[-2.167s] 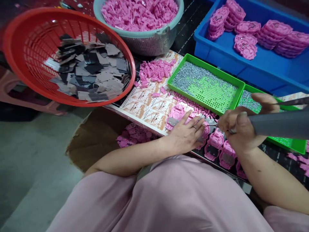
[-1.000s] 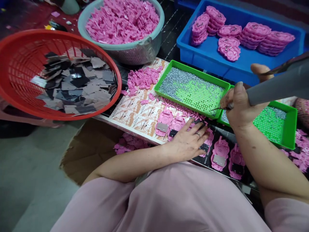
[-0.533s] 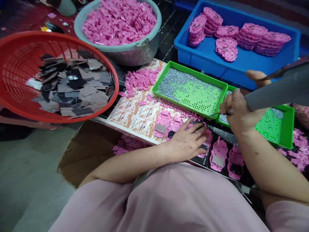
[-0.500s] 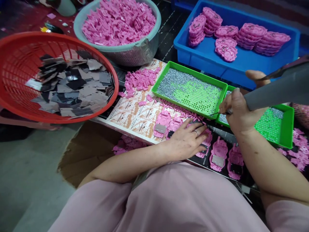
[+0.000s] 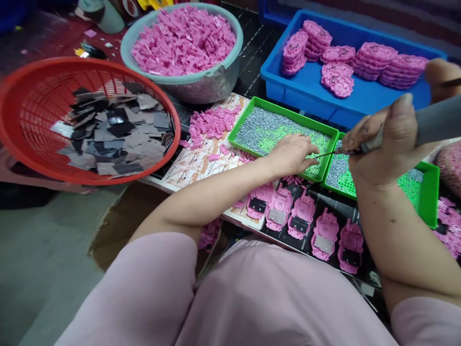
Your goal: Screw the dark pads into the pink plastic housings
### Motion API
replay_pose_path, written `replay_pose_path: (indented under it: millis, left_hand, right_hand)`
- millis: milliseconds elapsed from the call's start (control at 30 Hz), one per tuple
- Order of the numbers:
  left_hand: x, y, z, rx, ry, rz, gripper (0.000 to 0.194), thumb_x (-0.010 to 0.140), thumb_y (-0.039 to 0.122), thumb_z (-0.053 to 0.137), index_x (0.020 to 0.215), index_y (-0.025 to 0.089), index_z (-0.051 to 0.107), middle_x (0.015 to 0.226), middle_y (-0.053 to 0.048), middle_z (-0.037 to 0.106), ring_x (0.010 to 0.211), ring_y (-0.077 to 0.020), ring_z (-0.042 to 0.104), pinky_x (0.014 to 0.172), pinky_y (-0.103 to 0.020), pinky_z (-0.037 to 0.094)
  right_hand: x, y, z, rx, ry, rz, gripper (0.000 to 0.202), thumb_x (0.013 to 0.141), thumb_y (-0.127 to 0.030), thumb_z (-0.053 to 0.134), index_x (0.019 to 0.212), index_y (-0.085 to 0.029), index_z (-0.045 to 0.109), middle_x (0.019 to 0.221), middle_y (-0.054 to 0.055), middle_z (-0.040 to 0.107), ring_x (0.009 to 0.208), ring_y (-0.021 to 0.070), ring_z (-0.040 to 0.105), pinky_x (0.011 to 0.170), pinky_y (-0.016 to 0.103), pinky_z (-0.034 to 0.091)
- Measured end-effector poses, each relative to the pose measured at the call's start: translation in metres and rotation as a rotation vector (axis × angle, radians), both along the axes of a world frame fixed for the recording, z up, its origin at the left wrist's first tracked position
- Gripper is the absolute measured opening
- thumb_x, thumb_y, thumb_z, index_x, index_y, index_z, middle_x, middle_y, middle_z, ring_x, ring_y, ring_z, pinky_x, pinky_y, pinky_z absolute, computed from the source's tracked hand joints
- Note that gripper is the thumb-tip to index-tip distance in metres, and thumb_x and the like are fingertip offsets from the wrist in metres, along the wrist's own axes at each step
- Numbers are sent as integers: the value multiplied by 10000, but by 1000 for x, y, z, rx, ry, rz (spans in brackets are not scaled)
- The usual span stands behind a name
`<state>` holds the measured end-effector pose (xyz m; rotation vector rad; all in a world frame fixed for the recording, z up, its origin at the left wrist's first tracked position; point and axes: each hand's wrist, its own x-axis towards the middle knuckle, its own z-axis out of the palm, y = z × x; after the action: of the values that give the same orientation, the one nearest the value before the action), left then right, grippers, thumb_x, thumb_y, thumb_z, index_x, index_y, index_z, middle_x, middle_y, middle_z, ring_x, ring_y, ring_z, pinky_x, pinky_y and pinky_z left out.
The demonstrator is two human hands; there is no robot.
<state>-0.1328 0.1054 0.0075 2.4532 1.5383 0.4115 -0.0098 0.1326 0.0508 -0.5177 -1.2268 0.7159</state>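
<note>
My left hand [image 5: 291,154] is over the green tray [image 5: 248,147] of small silvery screws [image 5: 257,126]. Its thumb and fingers are bent into a pinch at the bit's tip; anything between them is too small to make out. My right hand [image 5: 378,144] grips a grey power screwdriver [image 5: 437,120], its thin bit pointing left to the left fingertips. Below the hands, a row of pink plastic shells [image 5: 301,211] lies along the table edge, with black or grey plates [image 5: 278,216] fitted in them.
At left stands a red basket [image 5: 21,139] of loose plates. Behind it, a pale green basin [image 5: 180,79] holds pink pieces. A blue bin [image 5: 288,91] contains stacked pink shells. Another green tray [image 5: 434,194] with screws sits under my right arm. Loose pink parts [image 5: 212,120] lie on the table.
My left hand has risen from the row of pink shells to the screw tray, uncovering the shells. My right hand and the screwdriver have moved slightly right, the bit still pointing left.
</note>
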Motion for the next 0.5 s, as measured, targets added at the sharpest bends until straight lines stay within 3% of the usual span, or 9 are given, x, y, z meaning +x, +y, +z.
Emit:
replay_pose_path:
  millis: [133,300,400,500]
  left_hand:
    - [6,10,-2,-36,-15,25,251,932,394,567,959,197,720,908,-42,669,914,-193,590,801,-324,431]
    - [-1,13,-4,-12,90,32,221,918,361,581,918,212,744,908,-48,697,926,-218,581,789,-352,412]
    - [-5,12,-4,8,128,25,218,932,317,552,929,223,748,936,-44,707,929,-218,572,799,-363,401]
    - [-7,7,-1,7,129,43,242,954,306,518,957,216,742,970,-48,712,949,-226,575,817,-377,402]
  right_hand:
    - [-3,-1,7,44,29,-24,218,806,-380,640,753,-220,502,408,-110,389,295,66,383,300,194,327]
    - [8,-4,5,28,18,-25,403,832,-307,618,518,-196,393,406,-58,388,312,75,434,307,211,338]
    - [15,-2,-4,25,67,-7,212,779,-334,694,739,-216,522,418,-97,426,291,77,410,283,197,334]
    - [18,-2,-9,61,125,42,282,755,-333,719,936,-240,524,438,-127,437,274,66,391,275,177,314]
